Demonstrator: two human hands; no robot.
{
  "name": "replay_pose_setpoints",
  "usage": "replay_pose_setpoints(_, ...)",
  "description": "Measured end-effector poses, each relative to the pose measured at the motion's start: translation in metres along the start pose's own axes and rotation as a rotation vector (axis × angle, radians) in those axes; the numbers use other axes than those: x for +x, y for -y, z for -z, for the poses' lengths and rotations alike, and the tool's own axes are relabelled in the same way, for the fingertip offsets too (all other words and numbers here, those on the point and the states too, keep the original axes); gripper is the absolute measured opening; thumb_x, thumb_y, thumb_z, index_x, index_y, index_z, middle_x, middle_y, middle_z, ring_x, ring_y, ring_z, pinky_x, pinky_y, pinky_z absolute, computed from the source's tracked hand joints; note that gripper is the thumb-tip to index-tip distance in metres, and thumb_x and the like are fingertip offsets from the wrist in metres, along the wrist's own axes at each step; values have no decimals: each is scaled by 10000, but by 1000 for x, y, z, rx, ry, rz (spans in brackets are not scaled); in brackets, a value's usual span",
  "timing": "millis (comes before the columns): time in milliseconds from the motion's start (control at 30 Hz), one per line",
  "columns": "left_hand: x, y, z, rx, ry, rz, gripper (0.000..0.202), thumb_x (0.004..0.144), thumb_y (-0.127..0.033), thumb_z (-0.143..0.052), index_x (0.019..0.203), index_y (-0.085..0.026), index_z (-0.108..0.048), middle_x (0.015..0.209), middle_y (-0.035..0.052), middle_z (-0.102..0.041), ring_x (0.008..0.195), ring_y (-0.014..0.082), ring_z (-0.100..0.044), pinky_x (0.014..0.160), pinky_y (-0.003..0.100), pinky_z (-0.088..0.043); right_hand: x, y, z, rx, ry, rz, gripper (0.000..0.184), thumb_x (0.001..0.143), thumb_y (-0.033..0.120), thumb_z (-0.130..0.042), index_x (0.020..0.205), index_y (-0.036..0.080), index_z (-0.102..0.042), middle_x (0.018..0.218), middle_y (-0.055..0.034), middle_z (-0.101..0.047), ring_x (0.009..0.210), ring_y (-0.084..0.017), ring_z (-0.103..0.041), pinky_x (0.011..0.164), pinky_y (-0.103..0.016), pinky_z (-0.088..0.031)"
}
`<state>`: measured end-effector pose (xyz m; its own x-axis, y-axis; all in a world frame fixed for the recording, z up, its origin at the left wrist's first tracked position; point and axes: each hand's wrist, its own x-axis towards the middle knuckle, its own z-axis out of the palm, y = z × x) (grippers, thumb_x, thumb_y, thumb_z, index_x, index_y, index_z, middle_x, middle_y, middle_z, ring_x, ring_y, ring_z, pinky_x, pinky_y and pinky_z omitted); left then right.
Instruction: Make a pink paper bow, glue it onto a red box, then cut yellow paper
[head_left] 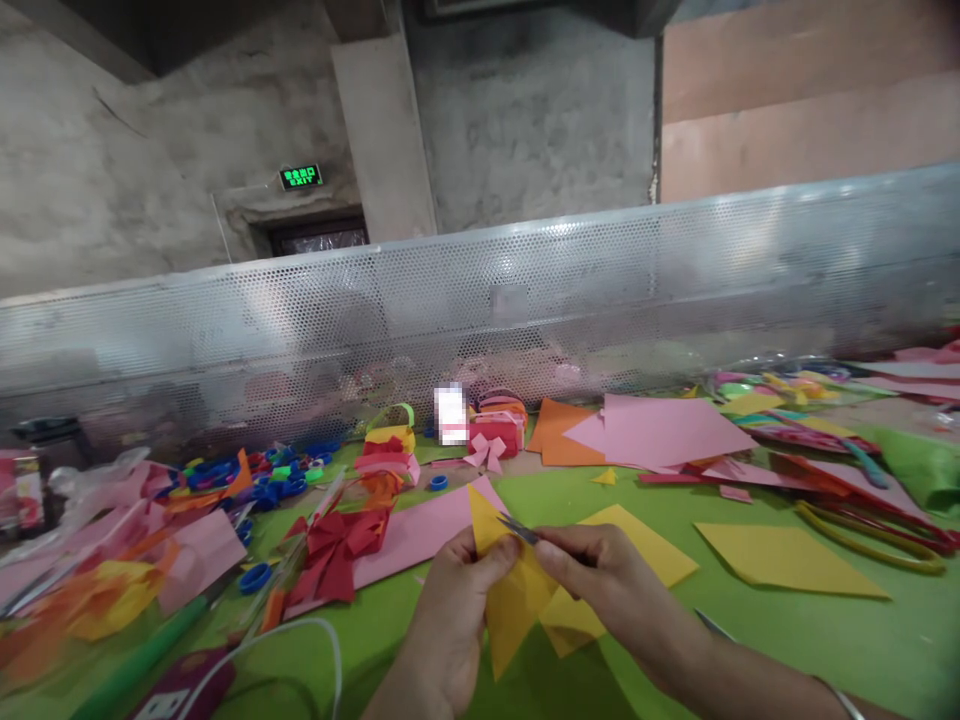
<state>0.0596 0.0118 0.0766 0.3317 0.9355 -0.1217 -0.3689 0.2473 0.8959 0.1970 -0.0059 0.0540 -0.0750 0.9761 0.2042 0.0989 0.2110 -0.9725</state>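
My left hand (454, 610) pinches a yellow paper piece (510, 600) and holds it up above the green table (750, 640). My right hand (607, 580) grips small scissors (517, 528), whose blades lie on the paper's upper edge. Both hands are closed and nearly touch each other. Beneath them lies a second yellow sheet (637, 545). A long pink sheet (420, 535) lies just beyond my left hand.
A red paper bow (337, 550) lies to the left among pink and orange scraps and blue rings (255, 577). Pink and orange sheets (652, 430), a yellow diamond sheet (787, 560) and small paper baskets (495, 425) lie further back. A perforated metal screen (525, 300) walls the far edge.
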Motion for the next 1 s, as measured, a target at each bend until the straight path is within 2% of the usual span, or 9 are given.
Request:
replay_pose_setpoints(133, 0, 1, 0, 5, -10, -5, 305, 502, -248, -814, 763, -142, -696, 686, 54, -715, 634, 187, -648, 640, 280, -475, -1, 1, 0, 1, -7, -25, 426, 732, 525, -538, 734, 126, -688, 559, 34, -347, 553, -102, -253, 485, -232, -211)
replay_pose_setpoints(267, -1, 4, 0, 31, -5, -18, 266, 528, -258, -808, 742, -138, -704, 687, 59, -715, 648, 186, -652, 676, 280, -469, 0, 1, 0, 44, 6, 12, 419, 728, 520, -551, 773, 133, -705, 586, 21, -410, 572, -110, -298, 510, -231, -250)
replay_pose_setpoints(467, -2, 6, -2, 28, 0, -13, 252, 547, -251, -799, 758, -146, -712, 707, 68, -720, 639, 195, -656, 646, 285, -465, 1, -1, -1, 6, -18, -9, 437, 731, 534, -540, 703, 126, -695, 529, 39, -339, 533, -94, -259, 474, -220, -225)
replay_pose_setpoints(567, -3, 5, -2, 32, -12, -5, 246, 522, -246, -813, 725, -149, -713, 702, 62, -720, 598, 183, -649, 632, 280, -465, 0, 0, -1, 20, -16, 6, 456, 735, 550, -534, 689, 125, -695, 517, 31, -388, 521, -95, -289, 470, -220, -259)
replay_pose_setpoints(733, -4, 6, -4, 28, 31, 10, 326, 498, -288, -829, 768, -139, -724, 732, 77, -725, 670, 206, -662, 646, 278, -472, 0, 2, -1, 67, -52, 9, 464, 704, 570, -569, 694, 131, -718, 533, 2, -503, 529, -117, -394, 480, -227, -330)
replay_pose_setpoints(1000, -6, 2, -3, 63, 34, 32, 342, 511, -301, -826, 786, -126, -725, 695, 81, -723, 582, 188, -647, 619, 278, -473, -2, 1, -4, 170, -55, -9, 460, 696, 557, -596, 708, 110, -703, 554, 6, -481, 545, -105, -366, 488, -224, -303)
